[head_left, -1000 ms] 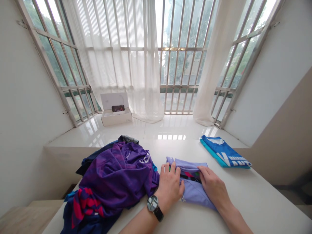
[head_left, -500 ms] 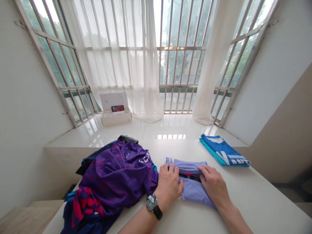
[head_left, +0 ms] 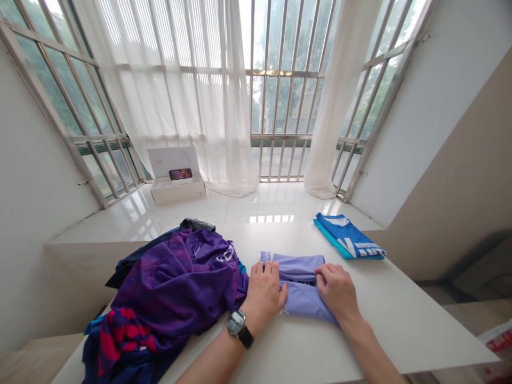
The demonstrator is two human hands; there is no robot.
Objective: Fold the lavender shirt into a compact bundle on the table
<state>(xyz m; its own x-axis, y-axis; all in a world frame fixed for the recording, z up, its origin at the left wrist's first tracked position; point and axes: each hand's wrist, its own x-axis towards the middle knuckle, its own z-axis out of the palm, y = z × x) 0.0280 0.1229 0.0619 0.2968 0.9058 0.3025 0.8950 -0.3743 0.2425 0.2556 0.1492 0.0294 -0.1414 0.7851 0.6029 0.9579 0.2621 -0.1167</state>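
**Surroundings.** White table (head_left: pixel 384 320), near edge running across the bottom of the view, right corner at lower right. Far edge meets a glossy tiled ledge (head_left: pixel 256 205). Table surface extends to the right of the hands as far as the corner. Beyond the ledge: barred windows (head_left: pixel 284 101) and sheer curtains (head_left: pixel 208 96).

**Lots on the table.** Purple jersey pile (head_left: pixel 176 272), loose and heaped, left of the hands, overhanging the near left edge. Blue folded jersey (head_left: pixel 347 238), near the far edge, up and to the right of the hands, well apart from them.

**Lot in hand.** Lavender jersey (head_left: pixel 304 301), folded over on itself, dark print showing at the fold, lying flat mid-table between the pile and the blue jersey, directly under both hands.

**Hands.** Left hand (head_left: pixel 264 296): palm down, fingers slightly spread, pressing on the jersey's left end, heel just beside the purple pile; wristwatch (head_left: pixel 237 322) on the wrist. Right hand (head_left: pixel 335 290): fingers close together and bent over the fold at the jersey's right end, palm down. Whether the thumb pinches beneath the fold is hidden. The hands are apart, with the lavender fabric showing between them.

**On the ledge.** Open white box (head_left: pixel 178 184) with a phone (head_left: pixel 180 174) lying on it.
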